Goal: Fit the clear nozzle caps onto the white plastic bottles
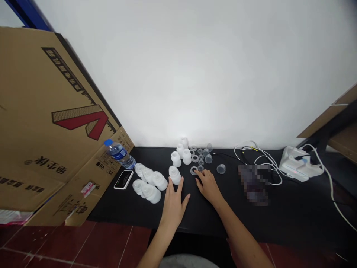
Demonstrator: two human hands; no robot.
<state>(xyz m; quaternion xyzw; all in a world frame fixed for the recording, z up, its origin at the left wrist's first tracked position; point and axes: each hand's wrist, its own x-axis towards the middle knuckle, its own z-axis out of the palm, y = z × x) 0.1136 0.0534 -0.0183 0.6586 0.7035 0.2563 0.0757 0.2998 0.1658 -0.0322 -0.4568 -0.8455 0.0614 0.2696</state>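
My left hand [173, 206] lies with its fingers spread, two fingertips at the base of a white piece with a clear nipple-like top [174, 174], not wrapped round it. My right hand [208, 188] reaches down, thumb and forefinger apart, the fingertips at the edge of a translucent ring [193, 170]. Several similar white pieces with nipple tops [150, 191] stand grouped to the left. Behind are open-topped white pieces [176, 160], more rings [195, 158], small clear nipples [200, 162] and clear domed caps [208, 159]. Another domed cap [221, 169] sits apart, right of my right hand.
A phone [123, 179] and a water bottle [118, 153] stand at the left of the black table [195, 212], beside a large cardboard box [41, 111]. Looped white cable [262, 154], a blurred dark item [254, 186] and a white device [298, 163] lie right. A white wall rises behind.
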